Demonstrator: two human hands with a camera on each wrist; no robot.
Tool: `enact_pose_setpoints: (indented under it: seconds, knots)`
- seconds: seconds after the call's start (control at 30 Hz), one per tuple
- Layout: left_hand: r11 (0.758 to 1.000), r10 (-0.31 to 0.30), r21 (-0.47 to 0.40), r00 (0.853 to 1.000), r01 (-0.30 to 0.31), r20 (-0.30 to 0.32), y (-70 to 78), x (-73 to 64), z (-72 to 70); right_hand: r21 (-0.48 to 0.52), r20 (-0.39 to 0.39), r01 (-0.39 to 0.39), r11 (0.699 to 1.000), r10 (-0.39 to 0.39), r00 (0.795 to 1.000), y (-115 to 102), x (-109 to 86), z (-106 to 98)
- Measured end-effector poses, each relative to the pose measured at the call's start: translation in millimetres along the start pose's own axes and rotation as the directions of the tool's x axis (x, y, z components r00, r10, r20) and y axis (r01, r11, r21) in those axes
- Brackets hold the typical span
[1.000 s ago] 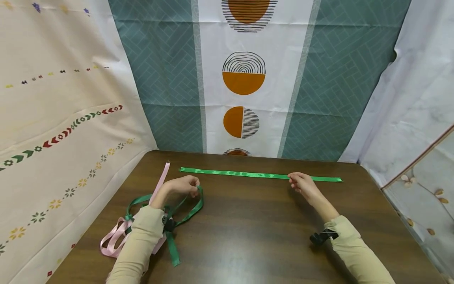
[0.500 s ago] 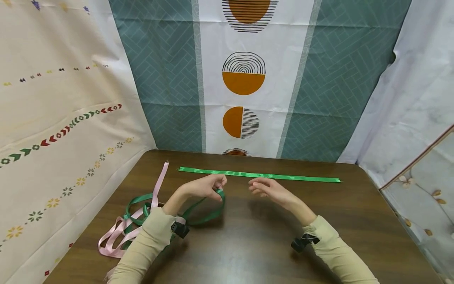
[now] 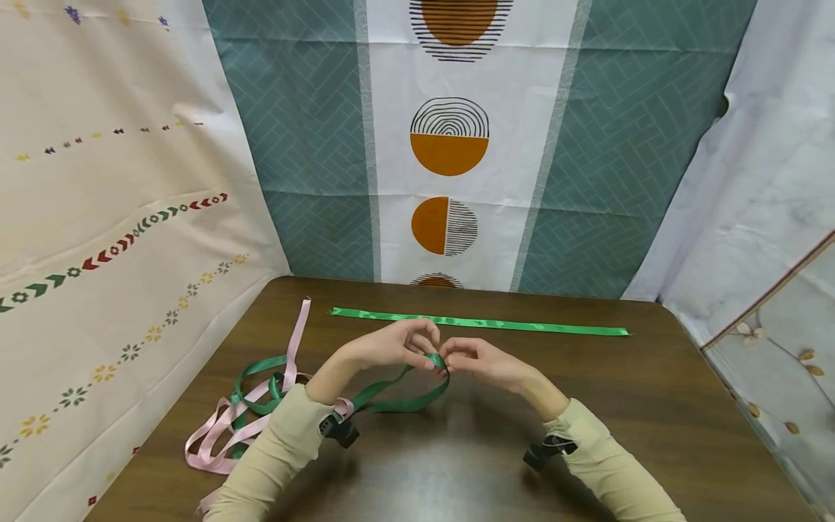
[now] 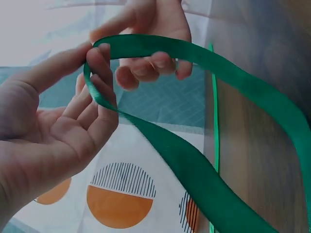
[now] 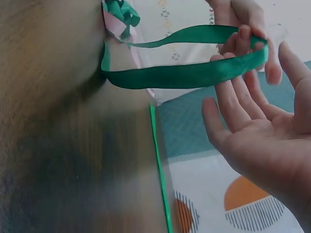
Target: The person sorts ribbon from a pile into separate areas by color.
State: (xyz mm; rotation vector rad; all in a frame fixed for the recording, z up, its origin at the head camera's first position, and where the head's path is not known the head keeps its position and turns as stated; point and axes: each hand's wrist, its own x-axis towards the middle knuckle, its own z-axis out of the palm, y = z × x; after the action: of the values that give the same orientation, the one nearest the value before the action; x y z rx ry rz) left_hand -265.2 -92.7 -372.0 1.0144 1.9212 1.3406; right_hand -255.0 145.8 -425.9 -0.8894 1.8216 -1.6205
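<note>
Over the middle of the table, my left hand (image 3: 394,344) pinches a dark green satin ribbon (image 3: 407,404) between thumb and fingertips. From that pinch the ribbon hangs in a loop and runs back left toward a tangle. My right hand (image 3: 489,364) has come up close beside the left one. In the right wrist view, its fingers (image 5: 238,99) are extended against the ribbon (image 5: 165,78) while the thumb stands apart. A bright green ribbon (image 3: 522,325) lies flat and straight along the table beyond both hands.
To the left, pink ribbon (image 3: 204,453) lies tangled with more dark green ribbon (image 3: 244,377), one pink end stretching toward the far edge. The brown wooden table (image 3: 652,406) meets patterned cloth hangings (image 3: 313,145) at the back and sides.
My left hand has carried the dark green ribbon rightward to the table's middle. My right hand has left the right part of the bright green ribbon and moved left to meet it.
</note>
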Motion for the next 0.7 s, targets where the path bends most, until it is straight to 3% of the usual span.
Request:
enact_pose_setpoints:
  seconds: [0.13, 0.33, 0.7]
  knots:
    - [0.999, -0.007, -0.035, 1.000, 0.007, -0.001, -1.8, 1.9, -0.3, 0.026, 0.042, -0.002, 1.000, 0.001, 0.999, -1, -1.6, 0]
    - [0.997, -0.062, -0.048, 0.998, 0.061, -0.019, -5.3, 3.3, -5.7, 0.053, -0.060, -0.037, 0.998, 0.040, 0.997, -5, -14.8, -14]
    - [0.995, -0.078, 0.055, 0.997, 0.078, -0.001, -28.8, -23.1, -37.7, -0.107, -0.175, -0.131, 0.986, 0.111, 0.978, -14, -59.7, -61]
